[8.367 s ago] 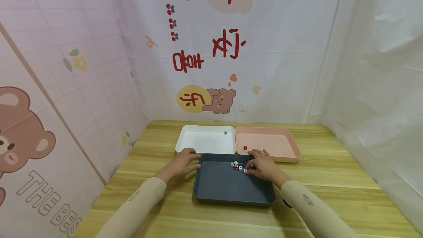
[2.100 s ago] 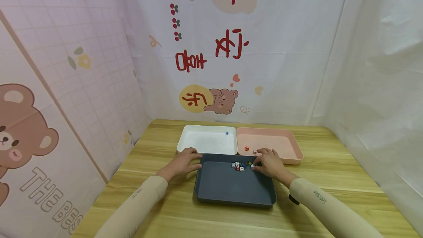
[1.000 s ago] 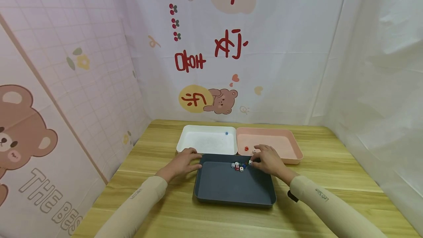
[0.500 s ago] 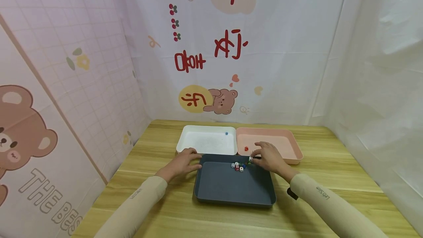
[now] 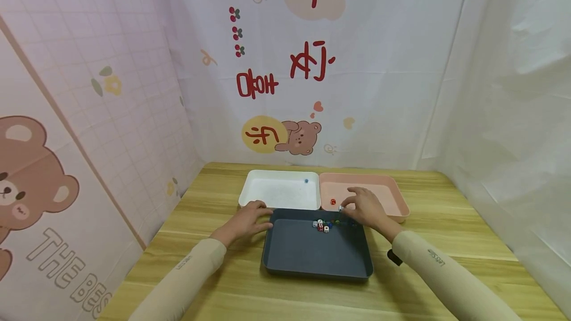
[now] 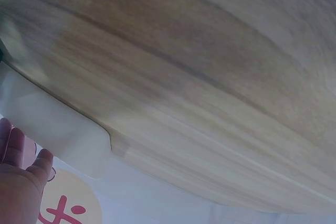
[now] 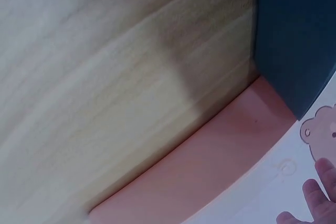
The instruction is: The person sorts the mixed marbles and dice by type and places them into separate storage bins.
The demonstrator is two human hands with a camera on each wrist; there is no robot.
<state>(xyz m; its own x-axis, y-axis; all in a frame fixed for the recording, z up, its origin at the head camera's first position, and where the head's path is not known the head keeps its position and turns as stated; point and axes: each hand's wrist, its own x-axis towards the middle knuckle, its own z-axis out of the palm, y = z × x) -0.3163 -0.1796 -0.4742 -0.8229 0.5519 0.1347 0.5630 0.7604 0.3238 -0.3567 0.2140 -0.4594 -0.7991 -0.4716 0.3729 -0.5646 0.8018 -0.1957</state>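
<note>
My right hand [image 5: 366, 207] pinches a white die [image 5: 341, 208] between thumb and forefinger, over the far rim of the dark grey tray [image 5: 312, 256]. Below and left of it, several dice, among them a white die [image 5: 326, 229] and a red die [image 5: 320, 227], cluster near that tray's far side. My left hand [image 5: 247, 219] lies at the tray's far left corner, fingers loosely extended at the rim. A red die [image 5: 333, 202] sits in the pink tray [image 5: 397, 197]. In the right wrist view, only some fingertips [image 7: 315, 198] show, and the held die is out of sight.
A white tray [image 5: 276, 189] holding one small blue die [image 5: 306, 181] stands behind the dark tray, side by side with the pink one. All three trays stand on a wood-grain table [image 5: 446, 241]. Printed cloth [image 5: 379, 88] hangs behind.
A white die came to lie in the pink tray, and my hand now hides it. My right hand has since raised another white die from the dark tray toward the pink one. My left hand stayed put.
</note>
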